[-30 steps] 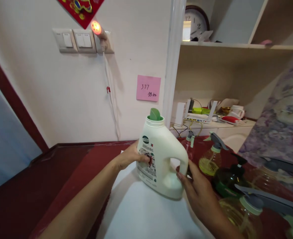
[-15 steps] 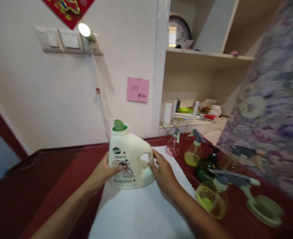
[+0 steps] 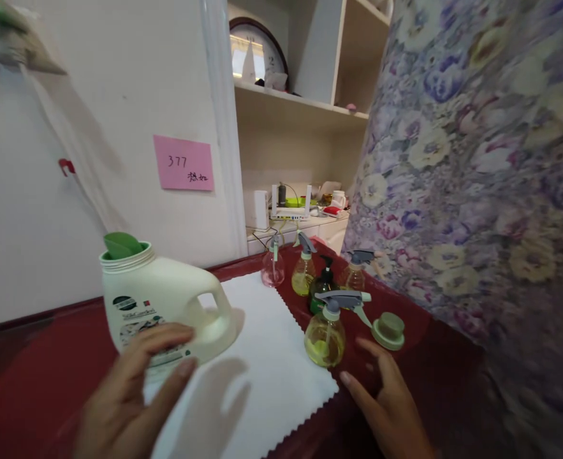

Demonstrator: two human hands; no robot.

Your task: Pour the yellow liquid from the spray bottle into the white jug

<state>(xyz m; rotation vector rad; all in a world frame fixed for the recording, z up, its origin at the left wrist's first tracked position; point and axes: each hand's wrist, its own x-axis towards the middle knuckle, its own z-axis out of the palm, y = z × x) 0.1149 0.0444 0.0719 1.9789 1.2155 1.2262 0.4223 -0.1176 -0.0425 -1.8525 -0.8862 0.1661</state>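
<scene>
Spreading the left hand [image 3: 132,389] and right hand [image 3: 381,408] open near a cream plastic detergent jug [image 3: 166,299].
The jug, with its green spout [image 3: 121,245], sits on a white pinked-edge cloth [image 3: 271,357] on the red bench [image 3: 419,344]. Left fingers [image 3: 166,335] are spread before its label, contact unclear; right fingers [image 3: 372,357] grip nothing, near a spray bottle [image 3: 324,338].

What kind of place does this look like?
Most likely a room in a home: a round wall clock sits on a shelf, a white router stands lower down, and a white detergent-style jug is on a red table.
</scene>
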